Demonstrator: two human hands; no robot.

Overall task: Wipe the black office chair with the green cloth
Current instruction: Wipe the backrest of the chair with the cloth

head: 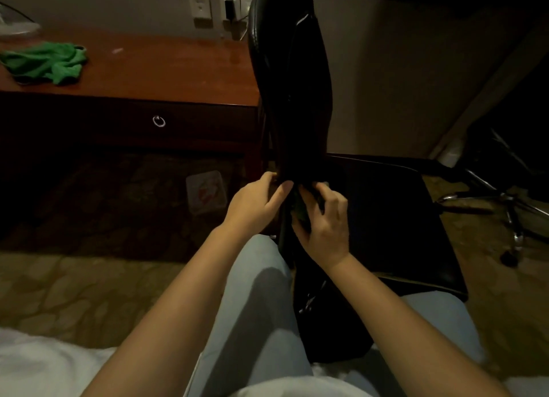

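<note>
The black office chair [291, 84] stands side-on to the seated person. Its tall padded back is smooth, glossy leather-like upholstery, and the flat square seat juts to the right. Low down, where back meets seat, the left hand [255, 200] grips the backrest's edge, fingers curled behind it and thumb on the near side. The right hand [326, 221] is wrapped around a bunched green cloth [300, 211], pressing it to the chair; the light is dim there, so the cloth shows only as a dark green wad. Another green rag [44, 62], nubbly and crumpled, lies on the polished reddish wooden desk [178, 66], well apart from the chair. A metal ring pull [159, 121] hangs on the drawer.
</note>
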